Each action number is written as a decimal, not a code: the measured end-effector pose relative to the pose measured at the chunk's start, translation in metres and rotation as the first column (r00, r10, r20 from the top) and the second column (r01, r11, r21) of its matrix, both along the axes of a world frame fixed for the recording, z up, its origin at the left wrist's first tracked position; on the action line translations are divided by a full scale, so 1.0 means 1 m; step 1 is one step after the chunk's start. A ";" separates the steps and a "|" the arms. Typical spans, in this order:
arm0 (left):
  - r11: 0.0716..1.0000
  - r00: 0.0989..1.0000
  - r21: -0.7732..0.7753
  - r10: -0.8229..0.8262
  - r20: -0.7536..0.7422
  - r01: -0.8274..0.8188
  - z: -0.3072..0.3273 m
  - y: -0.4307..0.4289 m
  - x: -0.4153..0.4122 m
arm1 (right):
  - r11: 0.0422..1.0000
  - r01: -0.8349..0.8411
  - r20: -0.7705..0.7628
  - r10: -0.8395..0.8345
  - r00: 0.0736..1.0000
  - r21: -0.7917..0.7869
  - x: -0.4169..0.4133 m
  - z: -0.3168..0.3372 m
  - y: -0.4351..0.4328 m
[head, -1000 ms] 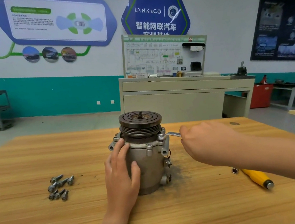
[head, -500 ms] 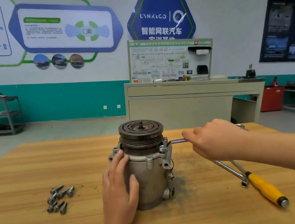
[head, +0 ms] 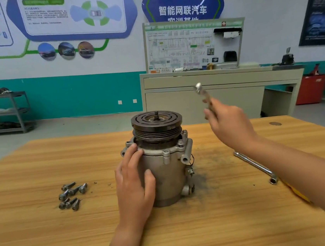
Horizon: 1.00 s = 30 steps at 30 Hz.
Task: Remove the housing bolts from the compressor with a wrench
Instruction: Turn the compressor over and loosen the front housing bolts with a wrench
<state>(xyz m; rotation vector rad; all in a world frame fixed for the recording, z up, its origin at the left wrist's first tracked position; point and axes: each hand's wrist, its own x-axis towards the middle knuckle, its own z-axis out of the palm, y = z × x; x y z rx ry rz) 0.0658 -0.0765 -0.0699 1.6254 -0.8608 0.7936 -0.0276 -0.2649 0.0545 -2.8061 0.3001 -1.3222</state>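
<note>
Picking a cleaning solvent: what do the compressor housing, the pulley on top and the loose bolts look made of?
The compressor housing looks like cast aluminium: dull matte grey, with moulded lugs and grime. The pulley is a dark brownish grooved metal, probably steel, perhaps lightly rusted. The loose bolts are grey metal with some shine, likely plated steel, though they are too small to be sure.

Dull cast-metal compressor (head: 164, 175) (dark ribbed pulley), glossy steel wrench (head: 201, 93), matt wood-grain table (head: 49, 237).
</note>
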 end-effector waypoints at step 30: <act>1.000 1.000 0.020 -0.013 0.001 0.013 0.000 0.005 -0.006 | 0.799 0.079 -0.592 -0.503 0.630 -0.596 -0.060 0.021 0.098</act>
